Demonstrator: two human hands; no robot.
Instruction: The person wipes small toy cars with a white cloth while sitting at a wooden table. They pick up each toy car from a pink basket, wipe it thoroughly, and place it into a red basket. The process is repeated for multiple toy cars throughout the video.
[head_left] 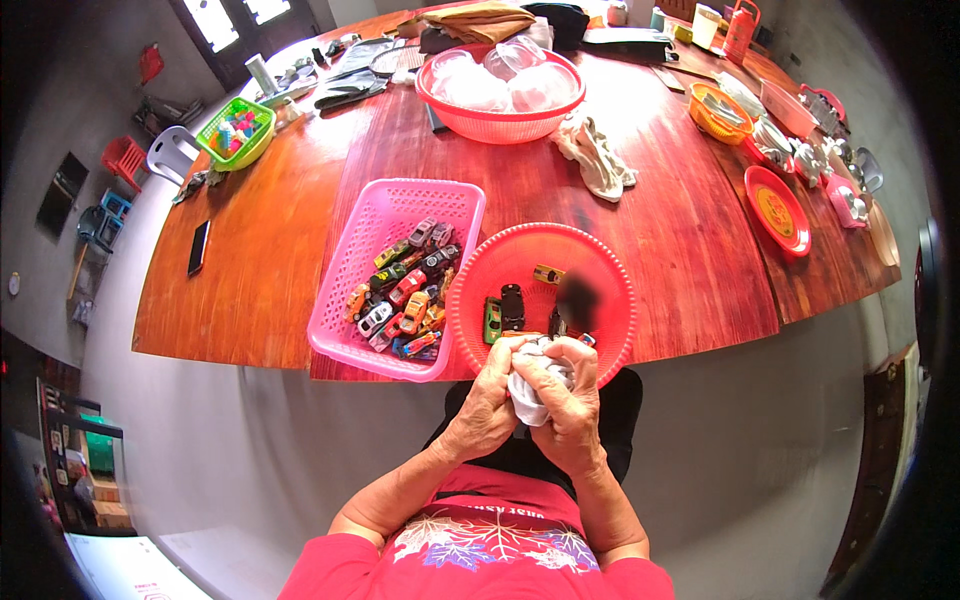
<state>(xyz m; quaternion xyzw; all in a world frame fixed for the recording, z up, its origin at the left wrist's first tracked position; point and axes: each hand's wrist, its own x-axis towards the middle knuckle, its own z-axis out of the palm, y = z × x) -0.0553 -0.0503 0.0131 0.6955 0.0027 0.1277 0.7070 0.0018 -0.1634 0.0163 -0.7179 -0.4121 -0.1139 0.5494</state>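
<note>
Taking the round red basket (470,300) at the near table edge as the mark: well to its far left a small green basket (236,131) of coloured bits stands near the table's far rim, and nearer, still left, a dark phone (199,247) lies flat on the red wooden table (650,220); touching the red basket's left side is the pink rectangular basket (385,210), its near half heaped with toy cars (405,295), which I judge to be the lot not yet handled, by far the larger share; inside the red basket only a few cars (512,305) lie apart on its floor, so the work looks early, most of it left; just below the red basket's near rim the left hand (487,405) and the right hand (565,405) meet, both sets of fingers curled tight round a bunched white cloth (530,385), which seems wrapped about something small, though what is inside I cannot tell; beyond the red basket, a larger red basket of clear lids (510,85) and a crumpled rag (597,155); to its right a flat red plate (777,210), and metal ware along the table's right rim
</note>
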